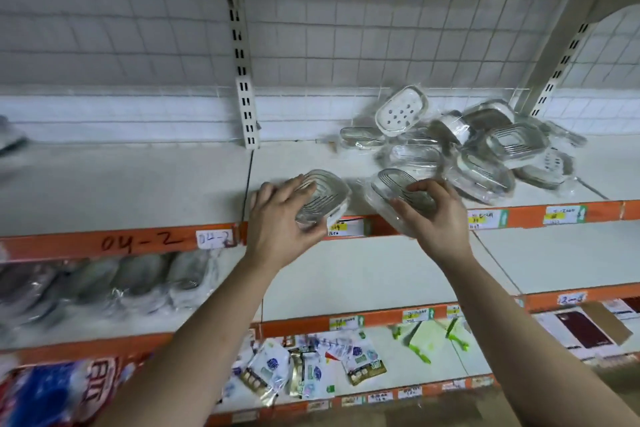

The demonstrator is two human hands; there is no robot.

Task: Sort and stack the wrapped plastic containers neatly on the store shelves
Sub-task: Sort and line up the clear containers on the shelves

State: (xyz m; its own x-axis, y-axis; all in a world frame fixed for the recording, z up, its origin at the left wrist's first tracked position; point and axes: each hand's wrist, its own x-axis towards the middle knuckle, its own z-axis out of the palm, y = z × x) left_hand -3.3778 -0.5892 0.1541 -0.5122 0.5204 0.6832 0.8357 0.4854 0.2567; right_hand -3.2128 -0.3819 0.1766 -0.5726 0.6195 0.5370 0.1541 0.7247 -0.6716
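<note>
While each of your hands is occupied with one wrapped container, the gap between the two is what the next move turns on. Your left hand [280, 218] curls its fingers over the left container [325, 198], which sits at the front lip of the upper shelf [156, 184], just above the orange edge strip [138, 243]. Your right hand [438, 218] grips the right container [394, 198] by its near end, thumb and fingers round the rim. This one is at 3 o'clock from the left one and just beside it, apparently not touching. The left one's long axis runs roughly 1 to 7 o'clock and the right one's roughly 10 to 4, so they lie splayed, not parallel. To stack them you would likely turn the right one to match and carry it toward 9 o'clock. The unsorted pile [485, 149] lies at 1 to 2 o'clock from your right hand, the nearer one. Both forearms reach up and forward.
</note>
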